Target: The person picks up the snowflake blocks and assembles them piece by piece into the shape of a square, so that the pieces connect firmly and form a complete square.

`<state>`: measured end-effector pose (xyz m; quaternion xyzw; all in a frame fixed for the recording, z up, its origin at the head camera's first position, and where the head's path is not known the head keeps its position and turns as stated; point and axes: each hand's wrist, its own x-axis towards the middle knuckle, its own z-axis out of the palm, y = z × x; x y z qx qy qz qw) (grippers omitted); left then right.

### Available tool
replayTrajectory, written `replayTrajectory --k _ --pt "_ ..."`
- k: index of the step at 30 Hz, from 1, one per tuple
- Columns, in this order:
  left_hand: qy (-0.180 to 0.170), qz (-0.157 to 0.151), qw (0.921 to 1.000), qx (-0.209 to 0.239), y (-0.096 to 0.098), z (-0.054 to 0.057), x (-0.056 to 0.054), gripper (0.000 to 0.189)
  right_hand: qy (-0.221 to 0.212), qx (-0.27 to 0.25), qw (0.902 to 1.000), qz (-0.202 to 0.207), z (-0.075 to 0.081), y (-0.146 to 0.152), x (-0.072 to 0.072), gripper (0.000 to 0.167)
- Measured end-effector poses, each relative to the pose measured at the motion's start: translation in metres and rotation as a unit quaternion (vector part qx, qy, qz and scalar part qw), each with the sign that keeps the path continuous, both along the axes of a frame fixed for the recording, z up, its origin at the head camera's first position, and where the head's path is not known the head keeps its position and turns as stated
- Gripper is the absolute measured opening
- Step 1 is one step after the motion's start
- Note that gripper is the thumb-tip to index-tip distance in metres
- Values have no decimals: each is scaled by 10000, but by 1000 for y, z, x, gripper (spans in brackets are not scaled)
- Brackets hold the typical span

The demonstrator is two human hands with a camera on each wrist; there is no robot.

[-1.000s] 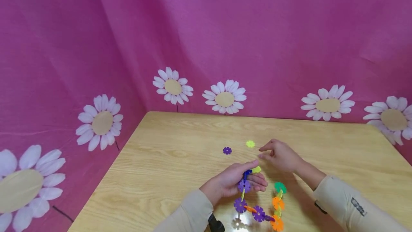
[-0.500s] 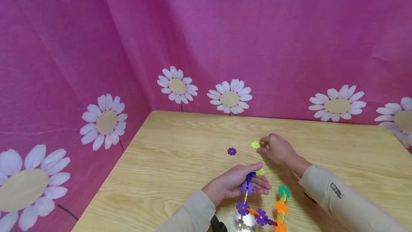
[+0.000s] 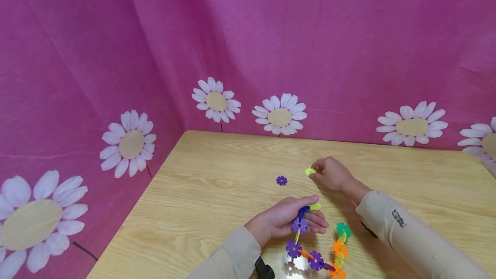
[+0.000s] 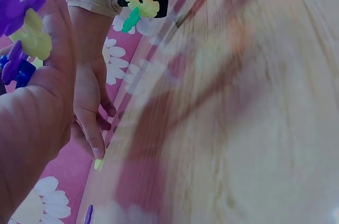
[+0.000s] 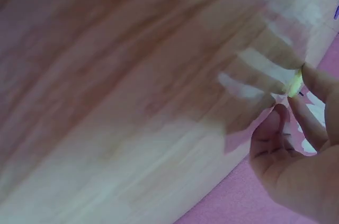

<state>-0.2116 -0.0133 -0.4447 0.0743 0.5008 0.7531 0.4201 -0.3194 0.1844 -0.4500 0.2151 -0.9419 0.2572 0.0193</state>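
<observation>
My left hand point(image 3: 280, 218) holds one end of a chain of interlocking plastic flower discs point(image 3: 293, 249), the thumb lying over a blue disc point(image 3: 303, 211) with a yellow one beyond it. Purple, orange and yellow discs hang below the palm, and the chain curves right to a green disc point(image 3: 343, 229). Farther back, my right hand point(image 3: 332, 174) pinches the edge of a loose yellow flower disc point(image 3: 309, 171) at the tabletop. In the right wrist view, thumb and finger meet around that yellow disc point(image 5: 295, 83).
A loose purple flower disc point(image 3: 281, 180) lies left of the yellow one. The wooden table point(image 3: 209, 171) ends at a pink cloth point(image 3: 329, 46) printed with white daisies, behind and on the left. Light glares off the tabletop under the chain.
My right hand has moved left to the loose yellow disc and taken its edge between thumb and fingers. My left hand keeps its hold on the chain. The head view has shifted slightly.
</observation>
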Motion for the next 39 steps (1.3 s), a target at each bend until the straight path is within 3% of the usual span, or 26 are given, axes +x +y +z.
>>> replayTrajectory --k 5,12,20,32,39 --pt "-21 22 10000 53 0 0 -1 44 -100 -249 9991 -325 -4 -2 1 27" --pt "-107 206 9997 44 -3 -1 -2 42 -53 -755 9960 -474 0 -4 7 16" --pt "-95 235 9996 79 0 0 -2 41 -1204 -2026 9704 -530 15 0 26 23" --pt "-118 232 9997 35 1 -4 -4 45 -1840 -2498 9504 -200 32 14 59 28" --pt "-102 268 9996 25 3 -5 -3 64 -2042 -2647 9421 -280 43 22 85 31"
